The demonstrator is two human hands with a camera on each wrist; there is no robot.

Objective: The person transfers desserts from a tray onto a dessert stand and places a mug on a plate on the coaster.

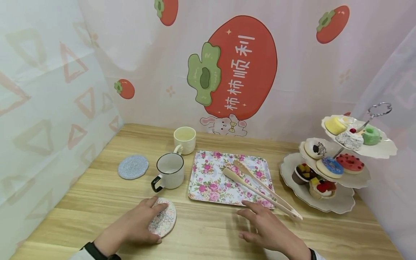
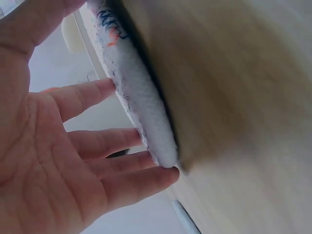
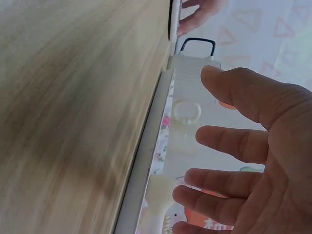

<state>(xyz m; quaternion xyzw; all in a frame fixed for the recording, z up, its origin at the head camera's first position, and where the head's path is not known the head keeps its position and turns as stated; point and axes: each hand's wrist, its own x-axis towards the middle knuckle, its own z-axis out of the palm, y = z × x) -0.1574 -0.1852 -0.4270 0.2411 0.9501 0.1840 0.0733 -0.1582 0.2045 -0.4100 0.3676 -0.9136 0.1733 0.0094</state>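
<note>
From where I'm standing, the left hand (image 1: 139, 220) is resting over the patterned coaster (image 1: 167, 220), low and left of centre in the head view. Its fingers are spreading nearly straight, their tips touching the top face while the thumb is lying at the near edge; spanning it this way is probably steadying the coaster flat on the counter (image 1: 201, 234).

The right hand (image 1: 266, 227), at the lower right, is holding nothing: its fingers are spreading loosely near the front edge of the floral tray (image 1: 208, 177). I cannot tell whether a fingertip is touching that edge.

The tongs (image 1: 260, 194) are lying slantwise over the tray, their joined end jutting past its near right corner, which seems to be leaving that end handy to grasp. Left of the tray, the black-rimmed mug (image 1: 172, 177) is standing upright, its handle pointing to the lower left, seemingly convenient for the left hand. The cream cup (image 1: 186, 142) is standing just behind it, and the blue coaster (image 1: 133, 167) is lying flat further left.

At the right, the tiered stand (image 1: 341, 205) is keeping its pastries (image 1: 329, 167) stacked, apparently to save room.
</note>
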